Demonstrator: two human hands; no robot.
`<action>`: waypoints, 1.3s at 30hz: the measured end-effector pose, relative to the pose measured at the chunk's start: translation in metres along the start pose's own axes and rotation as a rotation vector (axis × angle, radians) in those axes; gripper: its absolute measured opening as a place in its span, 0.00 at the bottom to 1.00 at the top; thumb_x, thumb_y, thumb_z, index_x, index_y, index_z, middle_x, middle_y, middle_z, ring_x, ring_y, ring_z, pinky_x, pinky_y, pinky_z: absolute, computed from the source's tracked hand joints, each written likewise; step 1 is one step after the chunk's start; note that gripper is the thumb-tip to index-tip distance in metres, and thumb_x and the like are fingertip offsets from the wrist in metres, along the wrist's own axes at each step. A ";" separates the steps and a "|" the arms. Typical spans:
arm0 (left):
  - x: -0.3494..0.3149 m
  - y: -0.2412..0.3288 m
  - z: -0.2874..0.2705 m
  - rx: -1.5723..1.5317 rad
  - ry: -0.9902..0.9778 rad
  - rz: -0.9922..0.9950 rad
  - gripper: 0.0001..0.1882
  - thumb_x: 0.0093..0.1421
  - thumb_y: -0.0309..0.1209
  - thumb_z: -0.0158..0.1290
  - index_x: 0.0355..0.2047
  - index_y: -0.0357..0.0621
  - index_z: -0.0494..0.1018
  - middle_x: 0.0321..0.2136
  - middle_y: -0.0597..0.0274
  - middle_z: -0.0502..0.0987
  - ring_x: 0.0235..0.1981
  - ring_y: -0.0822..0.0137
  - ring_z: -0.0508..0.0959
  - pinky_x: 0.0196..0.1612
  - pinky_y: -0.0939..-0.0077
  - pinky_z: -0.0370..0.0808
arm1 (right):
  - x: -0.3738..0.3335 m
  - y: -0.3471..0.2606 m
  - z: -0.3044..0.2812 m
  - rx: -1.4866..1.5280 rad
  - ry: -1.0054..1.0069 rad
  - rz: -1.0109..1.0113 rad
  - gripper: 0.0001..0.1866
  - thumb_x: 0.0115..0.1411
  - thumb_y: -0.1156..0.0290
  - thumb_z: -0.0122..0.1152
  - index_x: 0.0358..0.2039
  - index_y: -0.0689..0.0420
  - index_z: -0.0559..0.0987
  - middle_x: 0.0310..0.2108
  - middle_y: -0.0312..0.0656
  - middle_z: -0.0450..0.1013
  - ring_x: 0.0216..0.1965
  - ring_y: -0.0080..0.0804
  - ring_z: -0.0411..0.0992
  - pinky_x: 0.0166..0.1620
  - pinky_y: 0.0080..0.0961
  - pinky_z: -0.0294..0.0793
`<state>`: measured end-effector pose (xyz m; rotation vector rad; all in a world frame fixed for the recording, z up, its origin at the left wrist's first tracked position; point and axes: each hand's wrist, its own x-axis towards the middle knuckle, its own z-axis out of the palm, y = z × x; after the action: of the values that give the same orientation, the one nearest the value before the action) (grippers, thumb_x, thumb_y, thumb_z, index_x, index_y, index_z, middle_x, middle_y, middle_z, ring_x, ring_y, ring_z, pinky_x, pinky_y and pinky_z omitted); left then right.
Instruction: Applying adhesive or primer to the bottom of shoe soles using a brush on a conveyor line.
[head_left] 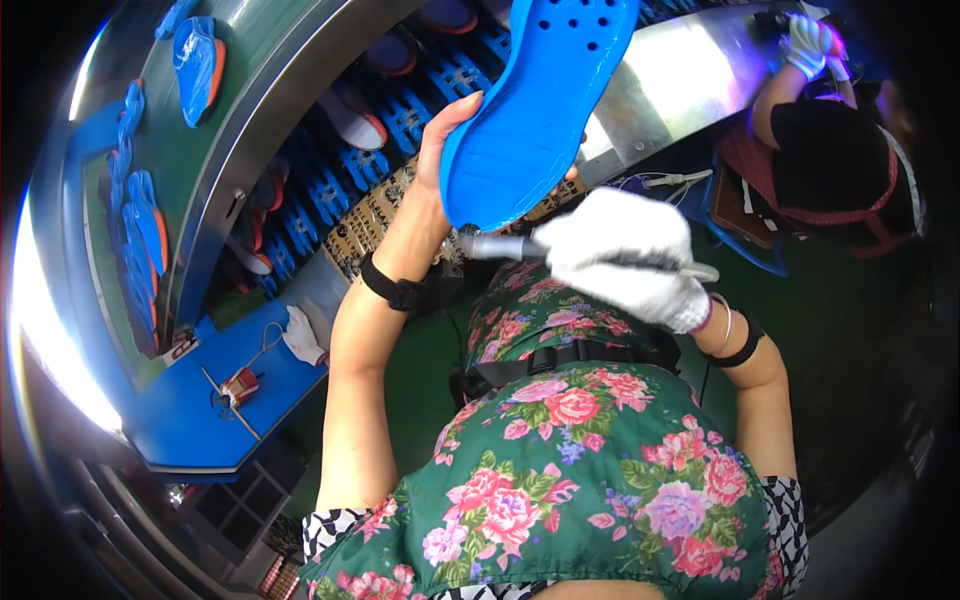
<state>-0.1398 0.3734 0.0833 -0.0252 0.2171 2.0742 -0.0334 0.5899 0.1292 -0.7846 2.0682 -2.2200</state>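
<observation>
My bare left hand [436,150] grips a blue shoe sole [525,140] by its edge, the thumb on the near side and fingertips showing at the far edge. Round holes dot the sole's upper end, and its surface looks glossy. In my right hand [625,255], which wears a white glove, the fingers are closed round a brush [500,246]. Its blurred tip is close by the sole's rounded lower end; whether they touch I cannot tell.
Blue pieces with orange-red edges [200,70] lie on a green belt at left, behind a curved metal rail [235,150]. More soles sit on racks beyond. A blue table [190,420] holds a white glove [302,336]. Another person [830,160] works at right.
</observation>
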 end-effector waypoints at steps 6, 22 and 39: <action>-0.003 -0.001 -0.014 0.049 -0.104 0.048 0.48 0.62 0.57 0.48 0.70 0.31 0.54 0.62 0.29 0.66 0.57 0.37 0.75 0.63 0.46 0.72 | 0.000 -0.004 0.003 0.050 -0.094 0.153 0.08 0.53 0.78 0.74 0.35 0.59 0.86 0.38 0.42 0.84 0.40 0.31 0.82 0.46 0.27 0.81; -0.038 -0.025 0.037 0.352 -0.004 0.400 0.67 0.48 0.71 0.61 0.74 0.39 0.44 0.67 0.31 0.58 0.63 0.32 0.67 0.63 0.36 0.69 | 0.036 -0.037 -0.032 0.012 0.178 -0.017 0.05 0.48 0.82 0.70 0.28 0.63 0.84 0.31 0.46 0.81 0.30 0.33 0.77 0.37 0.29 0.78; -0.055 0.139 0.072 0.077 0.326 1.124 0.42 0.67 0.55 0.49 0.68 0.32 0.54 0.61 0.39 0.64 0.62 0.44 0.67 0.63 0.49 0.70 | -0.004 0.051 0.004 0.451 0.488 0.417 0.09 0.55 0.81 0.69 0.39 0.65 0.86 0.29 0.39 0.82 0.26 0.21 0.75 0.31 0.17 0.71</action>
<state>-0.2278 0.2716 0.1805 -0.2433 0.6133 3.1732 -0.0448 0.5806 0.0803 0.2198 1.5446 -2.6207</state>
